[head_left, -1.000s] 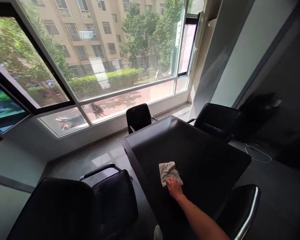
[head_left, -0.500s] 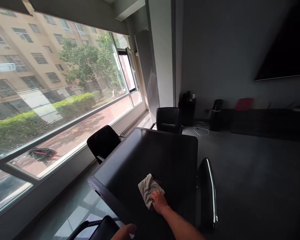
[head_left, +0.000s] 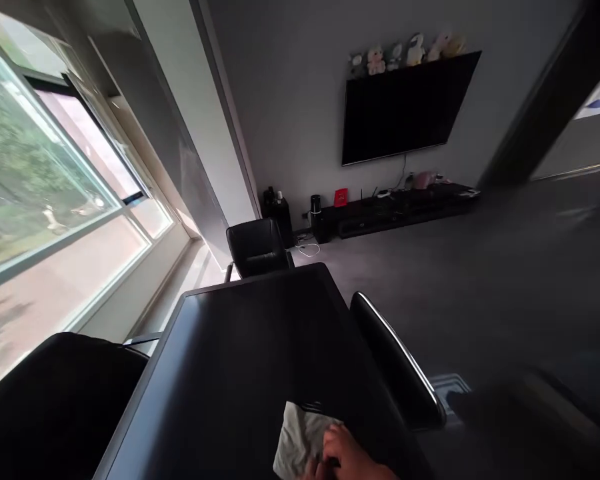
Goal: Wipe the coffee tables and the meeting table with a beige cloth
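Counting from the bottom of the view, one hand shows: the right hand [head_left: 349, 456], cut off by the lower frame edge. Its fingers [head_left: 333, 443] lie across the right part of one folded pale grey cloth [head_left: 300, 441], slightly curled, and whether they grip it I cannot tell. The cloth sits under and just left of those fingers, on one black table [head_left: 240, 347], near the table's right edge and partly cut off by the frame. The dark tabletop runs well ahead of the hand to the far edge.

Three black chairs stand around the table: one at the far end [head_left: 257, 248], one against the right edge [head_left: 395, 360], and one at the lower left [head_left: 55, 407]. Beyond them are a window [head_left: 55, 180], one wall-mounted television [head_left: 405, 107] with about six plush toys [head_left: 405, 55] along its top, and one low black cabinet [head_left: 400, 212].
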`<state>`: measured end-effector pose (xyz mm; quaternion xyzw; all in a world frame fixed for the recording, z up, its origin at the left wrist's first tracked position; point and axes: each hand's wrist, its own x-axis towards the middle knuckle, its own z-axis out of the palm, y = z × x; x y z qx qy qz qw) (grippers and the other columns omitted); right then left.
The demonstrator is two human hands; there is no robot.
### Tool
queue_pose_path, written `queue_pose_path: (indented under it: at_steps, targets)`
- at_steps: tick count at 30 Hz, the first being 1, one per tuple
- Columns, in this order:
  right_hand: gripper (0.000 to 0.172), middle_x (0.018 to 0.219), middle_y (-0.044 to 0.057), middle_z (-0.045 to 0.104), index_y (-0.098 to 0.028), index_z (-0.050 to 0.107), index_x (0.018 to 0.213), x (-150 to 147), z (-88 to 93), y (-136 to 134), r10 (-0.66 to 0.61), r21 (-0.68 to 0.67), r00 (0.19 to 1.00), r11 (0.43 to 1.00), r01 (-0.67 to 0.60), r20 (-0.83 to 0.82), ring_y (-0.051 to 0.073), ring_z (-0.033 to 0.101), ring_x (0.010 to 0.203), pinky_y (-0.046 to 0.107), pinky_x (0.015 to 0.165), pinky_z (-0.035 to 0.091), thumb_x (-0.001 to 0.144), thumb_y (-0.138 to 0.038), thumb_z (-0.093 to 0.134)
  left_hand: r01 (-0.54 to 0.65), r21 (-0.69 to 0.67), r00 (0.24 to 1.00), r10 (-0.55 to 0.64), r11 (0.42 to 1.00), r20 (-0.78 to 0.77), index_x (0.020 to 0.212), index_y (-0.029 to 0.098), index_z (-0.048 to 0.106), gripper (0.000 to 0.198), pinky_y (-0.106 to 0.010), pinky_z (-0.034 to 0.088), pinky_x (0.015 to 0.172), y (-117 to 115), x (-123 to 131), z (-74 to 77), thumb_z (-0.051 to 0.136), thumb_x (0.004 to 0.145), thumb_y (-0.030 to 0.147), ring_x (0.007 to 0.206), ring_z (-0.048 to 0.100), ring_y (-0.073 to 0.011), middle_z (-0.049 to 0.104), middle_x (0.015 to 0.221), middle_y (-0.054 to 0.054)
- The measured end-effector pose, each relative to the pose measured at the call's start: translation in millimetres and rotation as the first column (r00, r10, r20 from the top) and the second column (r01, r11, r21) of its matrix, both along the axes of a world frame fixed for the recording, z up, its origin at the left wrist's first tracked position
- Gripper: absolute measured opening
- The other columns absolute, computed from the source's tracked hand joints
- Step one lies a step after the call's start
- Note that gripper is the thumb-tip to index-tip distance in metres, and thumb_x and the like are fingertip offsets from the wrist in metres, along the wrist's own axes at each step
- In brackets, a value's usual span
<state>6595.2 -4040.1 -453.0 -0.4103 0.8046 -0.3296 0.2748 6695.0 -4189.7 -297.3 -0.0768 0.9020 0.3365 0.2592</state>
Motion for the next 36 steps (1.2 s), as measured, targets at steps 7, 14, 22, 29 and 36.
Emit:
queue_pose_path:
  at_steps: [7, 14, 22, 29, 36]
  targets:
    - [0.018, 0.095, 0.002, 0.074, -0.024, 0.075, 0.075, -1, 30.8, -11, -0.048, 0.118, 0.997, 0.992, 0.041, 0.057, 0.027, 0.066, 0.107, 0.050, 0.105, 0.045, 0.066, -0.012, 0.065, 0.182, -0.120, 0.982, -0.174, 0.976, 0.077, 0.150, 0.030, 0.067, 0.075, -0.064, 0.070, 0.096, -7, 21, -118.3, 0.083, 0.076, 0.035, 0.114, 0.079, -0.0478, 0.067, 0.153, -0.022]
    - [0.028, 0.094, 0.002, 0.071, -0.025, 0.076, 0.087, 8, 42.0, 4, -0.010, -0.032, 1.000, 0.999, 0.010, -0.015, 0.026, 0.064, 0.104, 0.046, 0.099, 0.045, 0.071, -0.008, 0.061, 0.282, 0.004, 0.945, -0.277, 0.960, -0.175, 0.132, 0.023, 0.071, 0.039, -0.054, 0.069, 0.088, -32, 34, -130.4, 0.051, 0.099, 0.024, 0.106, 0.079, -0.0388, 0.075, 0.130, -0.020]
    - [0.031, 0.132, 0.009, 0.077, -0.026, 0.083, 0.117, 6, 39.9, 10, 0.057, -0.223, 0.966, 0.968, -0.115, -0.251, 0.031, 0.065, 0.124, 0.051, 0.112, 0.048, 0.087, -0.034, 0.088, 0.222, 0.158, 0.874, -0.124, 0.962, -0.470, 0.114, 0.028, 0.069, 0.022, -0.043, 0.060, 0.095, -72, 45, -102.5, 0.048, 0.107, 0.033, 0.104, 0.075, -0.0292, 0.078, 0.114, -0.011]
    - [0.017, 0.096, 0.004, 0.082, -0.018, 0.084, 0.093, 67, 112.5, -23, -0.262, -0.473, 0.850, 0.881, 0.017, -0.458, 0.021, 0.072, 0.093, 0.034, 0.087, 0.053, 0.088, -0.016, 0.067, -0.017, 0.160, 0.605, 0.138, 0.987, -0.784, 0.094, 0.023, 0.068, 0.016, -0.033, 0.053, 0.080, -105, 122, -14.0, 0.055, 0.100, 0.031, 0.082, 0.069, -0.0204, 0.076, 0.087, -0.001]
    - [0.030, 0.074, -0.003, 0.068, -0.005, 0.083, 0.091, 149, 263.0, -46, -0.274, -0.437, 0.743, 0.899, -0.028, -0.611, 0.012, 0.061, 0.077, 0.028, 0.079, 0.046, 0.086, -0.034, 0.080, -0.042, 0.304, 0.462, 0.288, 0.952, -0.839, 0.091, 0.022, 0.064, 0.019, -0.029, 0.055, 0.071, -126, 208, 84.9, 0.076, 0.096, 0.035, 0.073, 0.070, -0.0170, 0.069, 0.079, 0.001]
